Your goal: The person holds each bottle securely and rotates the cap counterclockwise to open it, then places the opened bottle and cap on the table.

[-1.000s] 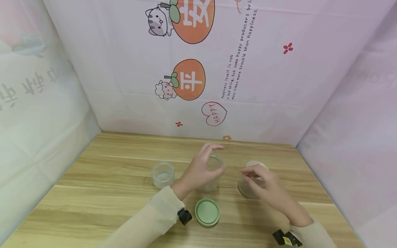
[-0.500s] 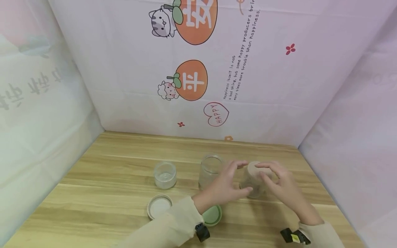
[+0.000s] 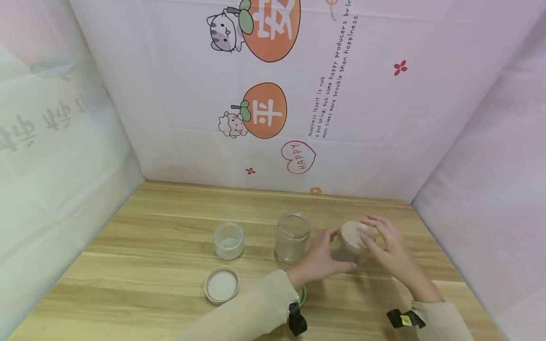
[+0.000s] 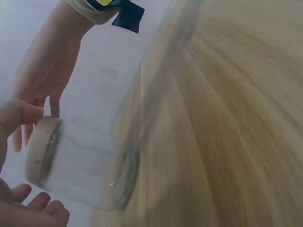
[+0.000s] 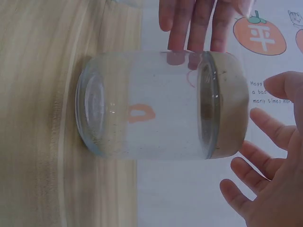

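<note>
At either side of the beige lid [image 5: 230, 101], left hand [image 3: 319, 259] and right hand [image 3: 393, 253] have fingers spread and lightly bent, neither clenched. Left curves about the jar [image 5: 156, 135] from the near left; right is just beside the lid. Can't tell if any fingertip touches. Jar is clear glass, lid-up, between the hands at the right part of the table [image 3: 149, 222]. Left of it: open jar [image 3: 290, 248], taller, then small jar [image 3: 229, 244], both lidless, upright. Nearer the person: white lid [image 3: 221, 286], inside up; green lid [image 3: 302, 295] mostly hidden by left forearm. Printed cloth [image 3: 362, 156] behind.
</note>
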`<state>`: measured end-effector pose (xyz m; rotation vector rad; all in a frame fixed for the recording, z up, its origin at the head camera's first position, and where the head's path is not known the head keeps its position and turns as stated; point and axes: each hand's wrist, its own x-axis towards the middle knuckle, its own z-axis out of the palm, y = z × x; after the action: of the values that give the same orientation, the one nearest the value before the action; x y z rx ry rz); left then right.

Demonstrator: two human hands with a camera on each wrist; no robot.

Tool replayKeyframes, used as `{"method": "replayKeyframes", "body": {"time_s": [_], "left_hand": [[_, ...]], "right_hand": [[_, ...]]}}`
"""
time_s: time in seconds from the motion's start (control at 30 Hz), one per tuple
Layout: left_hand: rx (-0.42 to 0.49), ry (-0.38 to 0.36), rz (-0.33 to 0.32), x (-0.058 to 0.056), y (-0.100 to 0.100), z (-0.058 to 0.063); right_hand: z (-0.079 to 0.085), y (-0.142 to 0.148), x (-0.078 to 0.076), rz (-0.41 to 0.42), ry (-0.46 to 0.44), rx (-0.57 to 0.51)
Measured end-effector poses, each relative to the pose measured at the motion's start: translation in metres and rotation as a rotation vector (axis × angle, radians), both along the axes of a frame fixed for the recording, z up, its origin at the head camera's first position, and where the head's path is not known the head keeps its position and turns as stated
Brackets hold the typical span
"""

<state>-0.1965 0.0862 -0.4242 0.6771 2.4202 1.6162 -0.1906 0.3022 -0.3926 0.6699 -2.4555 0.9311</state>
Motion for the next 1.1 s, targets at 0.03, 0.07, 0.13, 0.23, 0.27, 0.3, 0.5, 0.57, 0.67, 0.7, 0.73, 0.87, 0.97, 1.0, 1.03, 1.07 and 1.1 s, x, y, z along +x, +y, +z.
{"method": "replayKeyframes", "body": {"time_s": [0.03,0.07,0.13,0.23,0.27,0.3,0.5,0.57,0.67,0.7,0.73,0.87,0.97,1.0,1.03,1.07,1.1], "left_hand": [[0.01,-0.027,0.025,-0.001,0.003,-0.001],[0.017,-0.051,0.046,-0.002,0.006,-0.003],[0.028,-0.076,0.079,-0.004,0.012,-0.006],[0.033,-0.091,0.1,-0.008,0.02,-0.01],[0.037,-0.094,0.1,-0.009,0.022,-0.012],[0.036,-0.096,0.103,-0.011,0.024,-0.013],[0.047,-0.109,0.108,-0.018,0.03,-0.021],[0.059,-0.105,0.106,-0.021,0.031,-0.023],[0.068,-0.089,0.106,-0.023,0.032,-0.024],[0.07,-0.088,0.106,-0.024,0.032,-0.025],[0.071,-0.086,0.107,-0.025,0.033,-0.026],[0.082,-0.084,0.108,-0.027,0.035,-0.028],[0.079,-0.075,0.1,-0.029,0.035,-0.029],[0.077,-0.072,0.095,-0.029,0.034,-0.029],[0.075,-0.072,0.089,-0.029,0.034,-0.028],[0.073,-0.074,0.083,-0.029,0.034,-0.028],[0.07,-0.077,0.079,-0.029,0.033,-0.028]], "right_hand": [[-0.002,0.001,-0.001,0.0,-0.008,0.002],[-0.005,0.001,-0.003,0.001,-0.013,0.002],[-0.009,0.002,-0.005,-0.002,-0.027,0.008],[-0.013,0.002,-0.006,-0.011,-0.049,0.012],[-0.013,0.002,-0.005,-0.015,-0.059,0.013],[-0.013,0.001,-0.005,-0.02,-0.074,0.012],[-0.014,0.001,-0.005,-0.041,-0.131,0.019],[-0.015,0.001,-0.006,-0.049,-0.144,0.026],[-0.015,0.002,-0.006,-0.064,-0.158,0.034],[-0.016,0.002,-0.006,-0.073,-0.165,0.039],[-0.015,0.002,-0.007,-0.083,-0.172,0.044],[-0.013,0.001,-0.007,-0.137,-0.2,0.079],[-0.011,-0.001,-0.008,-0.172,-0.212,0.128],[-0.011,-0.001,-0.008,-0.178,-0.211,0.141],[-0.011,-0.001,-0.008,-0.183,-0.207,0.155],[-0.011,-0.002,-0.008,-0.188,-0.199,0.167],[-0.011,-0.002,-0.008,-0.191,-0.191,0.175]]}}
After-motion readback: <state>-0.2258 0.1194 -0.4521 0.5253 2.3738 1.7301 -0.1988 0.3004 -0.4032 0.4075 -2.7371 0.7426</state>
